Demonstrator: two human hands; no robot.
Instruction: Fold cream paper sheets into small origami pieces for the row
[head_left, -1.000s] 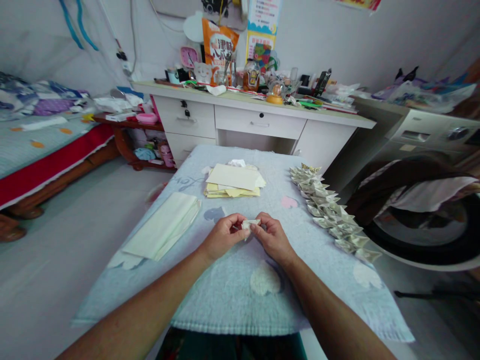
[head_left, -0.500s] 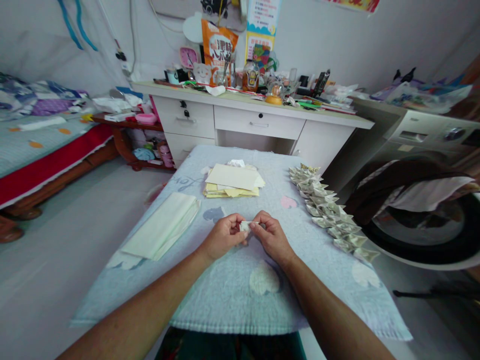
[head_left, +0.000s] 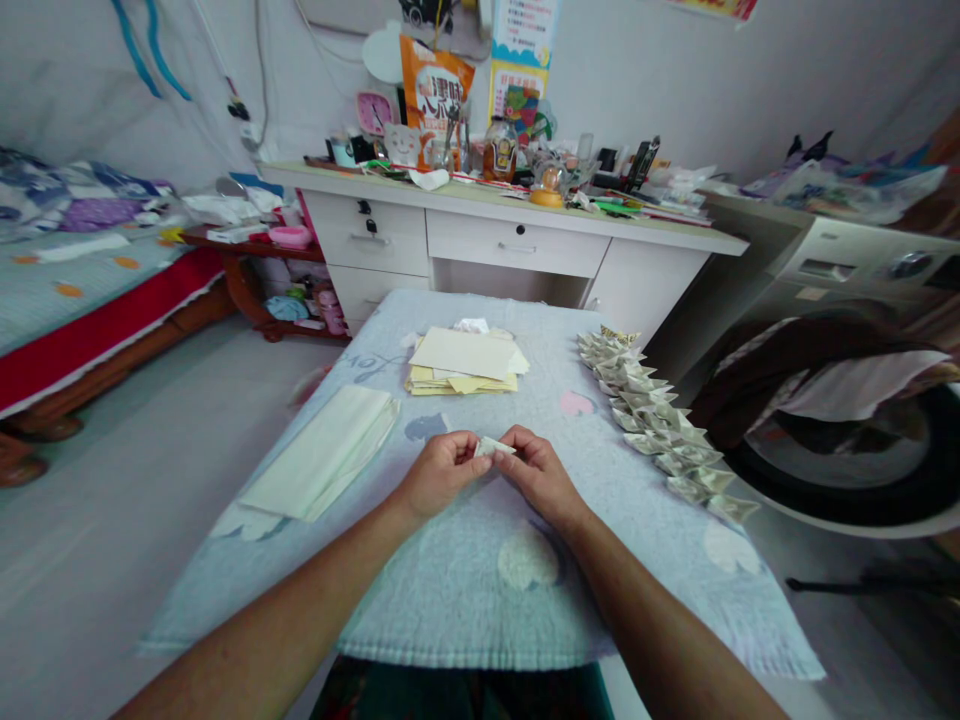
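A small folded piece of paper [head_left: 493, 446], whitish with a pointed outline, is pinched between both hands over the middle of the cloth-covered table. My left hand [head_left: 444, 468] grips its left side with thumb and fingers. On its other side, my right hand [head_left: 541, 474] pinches the paper, with the two thumbs nearly meeting at its lower edge. Beyond the hands lies a stack of cream and yellow paper sheets [head_left: 466, 354]. Folded pale green-white sheets [head_left: 322, 452] rest at the left. Several folded paper boats [head_left: 651, 408] stand in a slanting row at the right.
The pale blue patterned cloth [head_left: 465, 600] covers the table. Behind it stands a white desk [head_left: 517, 245] crowded with jars, a clock and a snack bag. A washing machine [head_left: 847, 380] with its door open is at the right, a bed [head_left: 97, 270] at the left.
The folded paper has turned between my fingers; its top edge was flat and now comes to a point. Both hands stay in nearly the same place.
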